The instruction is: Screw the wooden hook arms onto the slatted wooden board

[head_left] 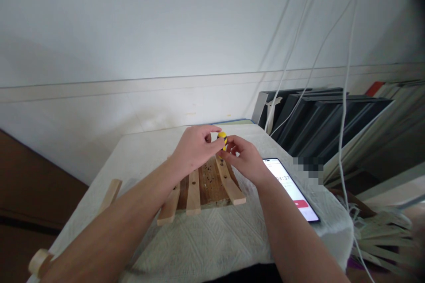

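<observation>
A short screwdriver (222,136) with a yellow and black handle stands upright over the right-hand wooden slat (232,189). My left hand (202,146) is closed on the handle from the left, its thumb and forefinger at the grip. From the other side, the fingers of my right hand (243,157) pinch lower down, around the screwdriver's lower part. Dark holes or screw heads dot this slat, the middle slat (193,196) and the left slat (169,207). All of them lie across a brown wooden board (210,185) marked with small holes.
A phone (292,190) with a lit timer lies right of the board on the white tablecloth (206,243). Another wooden piece (111,194) and a round wooden end (40,261) are at the left. White cables (345,75) hang beside dark panels (318,119) at the right.
</observation>
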The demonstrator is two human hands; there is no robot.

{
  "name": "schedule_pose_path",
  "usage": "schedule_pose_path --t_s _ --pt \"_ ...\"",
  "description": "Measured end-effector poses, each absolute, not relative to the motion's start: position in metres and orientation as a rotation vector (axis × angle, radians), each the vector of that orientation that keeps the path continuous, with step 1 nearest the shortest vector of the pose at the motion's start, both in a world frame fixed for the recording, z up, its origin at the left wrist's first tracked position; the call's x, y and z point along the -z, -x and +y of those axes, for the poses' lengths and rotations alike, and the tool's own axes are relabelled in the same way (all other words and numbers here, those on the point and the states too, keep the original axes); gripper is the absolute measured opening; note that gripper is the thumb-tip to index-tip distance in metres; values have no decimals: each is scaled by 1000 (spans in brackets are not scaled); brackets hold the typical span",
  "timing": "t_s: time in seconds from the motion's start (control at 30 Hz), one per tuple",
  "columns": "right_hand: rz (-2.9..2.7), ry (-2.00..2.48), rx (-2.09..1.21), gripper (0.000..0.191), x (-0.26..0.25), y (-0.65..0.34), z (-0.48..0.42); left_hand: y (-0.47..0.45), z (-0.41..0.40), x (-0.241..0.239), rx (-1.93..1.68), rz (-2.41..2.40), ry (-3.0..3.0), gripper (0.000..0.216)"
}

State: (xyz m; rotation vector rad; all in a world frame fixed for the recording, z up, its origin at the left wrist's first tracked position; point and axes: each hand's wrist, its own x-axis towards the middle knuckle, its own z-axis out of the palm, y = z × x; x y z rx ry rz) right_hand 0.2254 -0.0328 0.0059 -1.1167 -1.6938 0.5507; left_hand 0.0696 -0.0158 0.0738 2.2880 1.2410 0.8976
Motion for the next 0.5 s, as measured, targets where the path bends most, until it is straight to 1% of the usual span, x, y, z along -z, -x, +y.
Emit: schedule_pose_path --t_s 0.1,0.27,0.33,0.4,0.5 --pt "-1662 1151 -535 19 -5 -224 -32 -70 -15 -73 -938 1279 -2277 35" --pt "-1691 1121 -513 15 -5 -225 -32 -69 -14 -74 -935 1225 -2334 30" --pt "-1703 1090 -498 17 -5 -226 -33 -68 -14 -74 -942 1193 -2341 29" --pt "-1701 1088 -492 18 -4 -227 -33 -68 -14 -73 -937 1185 -2327 32" --pt "-1674 1140 -485 14 -4 -226 -32 -69 -14 -71 -921 1234 -2272 42"
